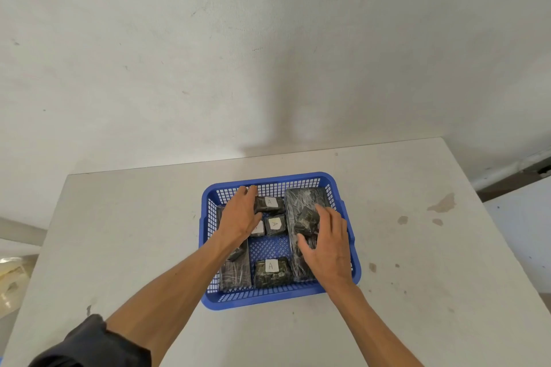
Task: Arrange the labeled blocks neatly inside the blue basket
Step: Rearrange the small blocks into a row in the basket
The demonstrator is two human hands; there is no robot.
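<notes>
A blue mesh basket [356,272] sits on the white table and holds several dark plastic-wrapped blocks, some with white "A" labels. My left hand [240,213] reaches into its far left part and grips a labeled block [269,205] by its left end. A second labeled block [275,225] lies just below it, and a third [272,272] rests at the near wall. My right hand [326,243] holds a small dark block [305,220] above a long wrapped block [302,201] along the right wall. Another long block [235,275] lies along the left wall, partly hidden by my left forearm.
The white table [417,247] carries a few brown stains to the right of the basket. A white wall [268,53] rises just behind the table's far edge. The floor shows past the table's right and left edges.
</notes>
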